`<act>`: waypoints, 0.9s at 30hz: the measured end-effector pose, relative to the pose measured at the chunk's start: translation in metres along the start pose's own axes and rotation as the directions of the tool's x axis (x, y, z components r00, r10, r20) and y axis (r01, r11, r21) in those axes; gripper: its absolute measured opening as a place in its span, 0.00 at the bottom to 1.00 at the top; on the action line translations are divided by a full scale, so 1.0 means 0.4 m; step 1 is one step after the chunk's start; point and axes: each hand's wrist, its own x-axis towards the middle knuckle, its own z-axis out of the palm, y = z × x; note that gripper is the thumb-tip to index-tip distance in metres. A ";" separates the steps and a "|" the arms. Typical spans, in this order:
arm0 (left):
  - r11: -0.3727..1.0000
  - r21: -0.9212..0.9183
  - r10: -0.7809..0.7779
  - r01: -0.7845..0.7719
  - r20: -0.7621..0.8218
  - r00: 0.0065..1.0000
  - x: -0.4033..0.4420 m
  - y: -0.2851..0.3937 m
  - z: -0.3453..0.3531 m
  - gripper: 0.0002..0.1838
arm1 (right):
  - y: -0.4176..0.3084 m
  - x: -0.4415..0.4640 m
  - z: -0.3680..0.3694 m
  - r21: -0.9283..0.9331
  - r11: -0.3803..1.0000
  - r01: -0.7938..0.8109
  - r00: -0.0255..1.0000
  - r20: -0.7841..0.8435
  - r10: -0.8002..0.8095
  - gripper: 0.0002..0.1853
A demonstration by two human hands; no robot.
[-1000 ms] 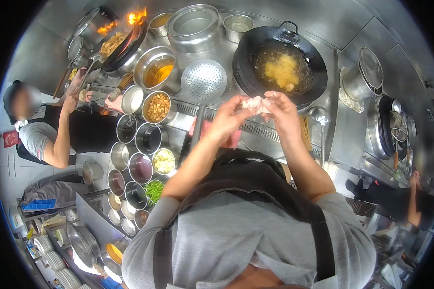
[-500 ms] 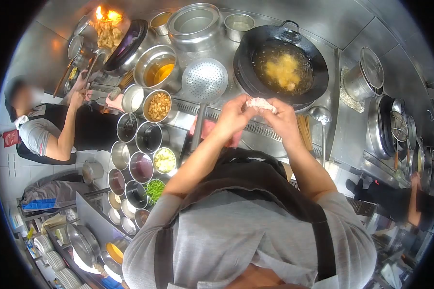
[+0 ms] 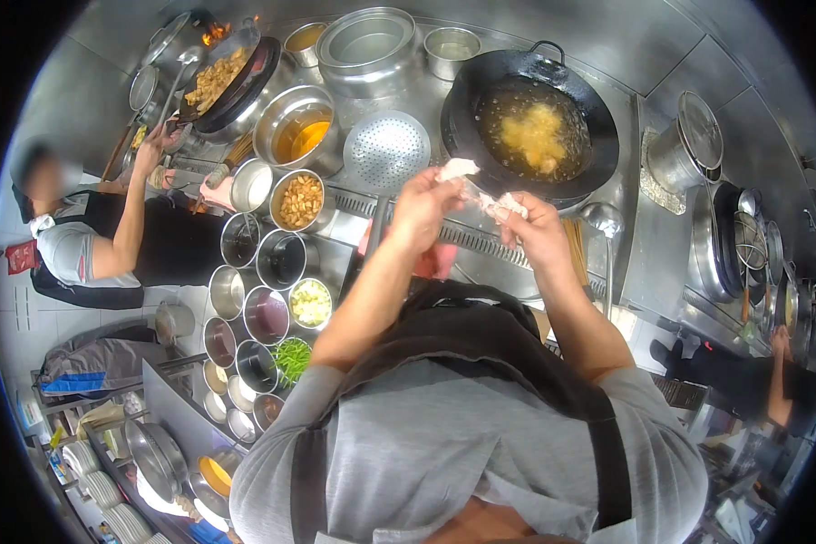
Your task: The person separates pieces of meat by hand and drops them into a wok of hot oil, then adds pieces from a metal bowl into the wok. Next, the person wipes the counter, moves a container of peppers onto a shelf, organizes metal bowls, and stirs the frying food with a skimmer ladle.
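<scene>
My left hand (image 3: 419, 207) pinches a pale, whitish piece of what looks like raw meat (image 3: 459, 169) at the near rim of the wok. To its right, my right hand (image 3: 537, 234) is closed on another pale piece of the same food (image 3: 508, 206). A thin, sticky strand seems to stretch between the two. Beyond my hands stands a black wok (image 3: 467, 150) of bubbling oil, where golden food (image 3: 533, 136) is frying. Left of the wok lies a round perforated strainer (image 3: 387, 148), its handle running toward me.
Pots of sauces, diced food (image 3: 296, 201) and chopped greens (image 3: 292, 361) crowd the left side. A ladle (image 3: 603, 218) rests right of the wok. At the far left a co-worker (image 3: 113, 236) handles a pan of food (image 3: 216, 82) near a flame. Another person (image 3: 743, 381) stands far right.
My hands have drawn apart, and the pale food that was in one lump between them is now in two parts. The co-worker's flame has shrunk and their pan shows browned food.
</scene>
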 end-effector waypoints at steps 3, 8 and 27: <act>0.998 -0.028 -0.046 0.047 0.033 0.998 -0.005 0.023 -0.015 0.09 | -0.010 -0.005 -0.004 -0.001 1.000 -0.016 0.999 -0.046 0.016 0.05; 0.956 -0.290 0.025 0.031 0.187 0.982 -0.026 0.052 -0.005 0.10 | -0.015 0.008 -0.006 0.109 0.991 0.075 0.997 -0.038 -0.072 0.08; 0.937 -0.248 -0.153 0.246 0.341 0.927 -0.028 0.040 0.001 0.15 | -0.034 0.014 0.009 -0.301 0.953 -0.035 0.996 -0.085 0.010 0.06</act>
